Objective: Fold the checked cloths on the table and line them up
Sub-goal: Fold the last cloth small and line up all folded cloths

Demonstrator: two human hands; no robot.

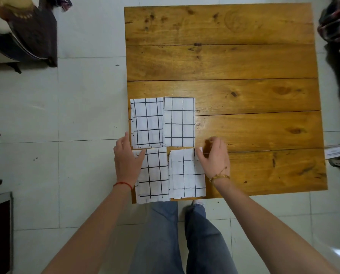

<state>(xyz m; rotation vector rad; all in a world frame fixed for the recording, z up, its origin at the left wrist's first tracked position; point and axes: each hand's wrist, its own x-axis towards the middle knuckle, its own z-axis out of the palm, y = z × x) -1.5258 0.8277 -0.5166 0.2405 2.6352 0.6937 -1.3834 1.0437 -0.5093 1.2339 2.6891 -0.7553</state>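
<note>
Several folded white cloths with black checks lie in a two-by-two block at the near left corner of the wooden table. The far left cloth and far right cloth lie side by side. My left hand rests with straight fingers on the left edge of the near left cloth. My right hand touches the upper right corner of the near right cloth, thumb against its edge, fingers curled above the table.
The table stands on a pale tiled floor. A dark chair with cloth is at the upper left, dark bundled fabric at the upper right. My legs stand at the table's near edge.
</note>
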